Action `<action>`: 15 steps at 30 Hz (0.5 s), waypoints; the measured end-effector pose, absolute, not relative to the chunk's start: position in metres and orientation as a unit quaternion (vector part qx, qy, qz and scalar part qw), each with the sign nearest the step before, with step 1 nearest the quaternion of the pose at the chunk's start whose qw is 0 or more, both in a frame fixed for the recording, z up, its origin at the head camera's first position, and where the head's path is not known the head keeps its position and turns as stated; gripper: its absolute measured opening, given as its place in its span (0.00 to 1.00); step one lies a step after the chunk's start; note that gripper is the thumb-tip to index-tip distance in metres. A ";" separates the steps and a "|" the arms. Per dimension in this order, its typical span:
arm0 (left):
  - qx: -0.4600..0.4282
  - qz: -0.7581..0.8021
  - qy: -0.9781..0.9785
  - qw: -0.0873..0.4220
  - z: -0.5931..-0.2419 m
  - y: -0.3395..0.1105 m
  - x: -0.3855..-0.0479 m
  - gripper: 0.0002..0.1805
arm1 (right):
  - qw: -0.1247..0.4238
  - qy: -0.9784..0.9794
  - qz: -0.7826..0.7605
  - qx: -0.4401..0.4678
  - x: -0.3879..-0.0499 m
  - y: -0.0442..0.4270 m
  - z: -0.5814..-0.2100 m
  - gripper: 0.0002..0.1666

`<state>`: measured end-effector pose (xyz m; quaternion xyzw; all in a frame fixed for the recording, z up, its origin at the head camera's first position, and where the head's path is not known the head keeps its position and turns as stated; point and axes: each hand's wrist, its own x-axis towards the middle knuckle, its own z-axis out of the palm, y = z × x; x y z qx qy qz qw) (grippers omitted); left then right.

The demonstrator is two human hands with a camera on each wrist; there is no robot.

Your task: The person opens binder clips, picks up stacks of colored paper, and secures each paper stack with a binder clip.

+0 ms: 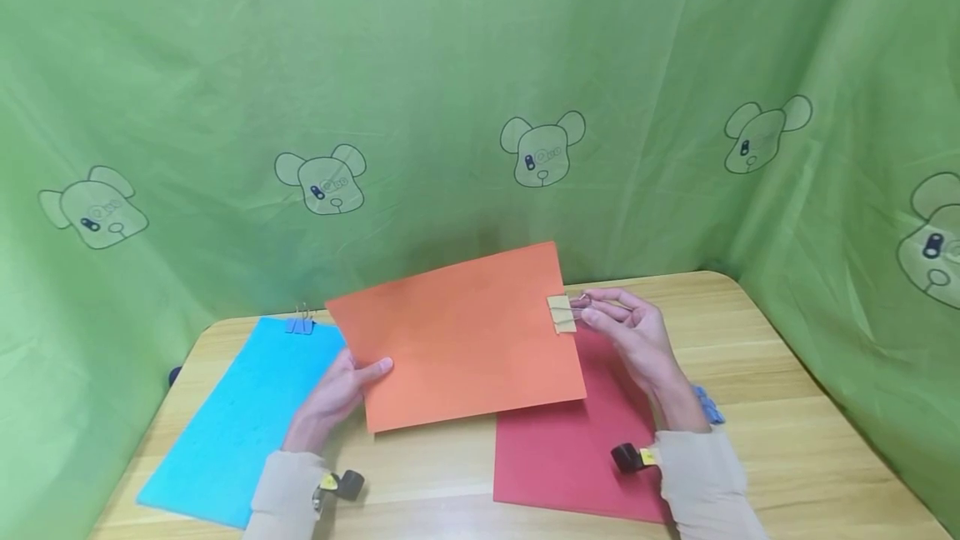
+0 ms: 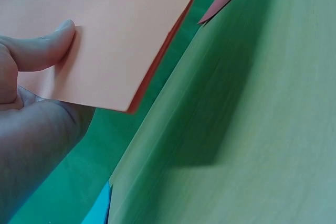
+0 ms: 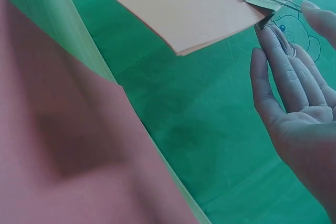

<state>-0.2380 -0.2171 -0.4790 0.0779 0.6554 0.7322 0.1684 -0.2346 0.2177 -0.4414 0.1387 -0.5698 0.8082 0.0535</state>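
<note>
My left hand (image 1: 337,394) pinches a stack of orange paper (image 1: 465,340) at its left end, thumb on top and fingers underneath. In the left wrist view the thumb (image 2: 50,48) presses flat on the sheets (image 2: 115,35), whose edges part slightly. A yellow binder clip (image 1: 561,314) sits on the stack's right short edge. My right hand (image 1: 633,336) pinches that clip by its wire handles. Seen from the right wrist, the thumb meets one handle of the clip (image 3: 262,1), while the fingers (image 3: 283,72) lie along the other side. The stack is held above the table, tilted.
On the left of the table (image 1: 427,473) lies blue paper (image 1: 225,432) with a blue binder clip (image 1: 300,325) at its far edge. Red paper (image 1: 570,465) lies partly beneath the orange stack. Small blue items (image 1: 708,405) show beside the right forearm. Green curtain (image 1: 450,65) surrounds the table.
</note>
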 end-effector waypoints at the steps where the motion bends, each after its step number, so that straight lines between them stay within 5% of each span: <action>1: 0.076 0.731 0.657 0.168 -0.479 -0.217 -0.238 0.21 | 0.054 -0.569 0.808 0.139 -0.234 0.217 -0.441 0.16; 15: 0.080 0.728 0.659 0.170 -0.479 -0.218 -0.238 0.21 | 0.059 -0.579 0.803 0.130 -0.235 0.215 -0.442 0.17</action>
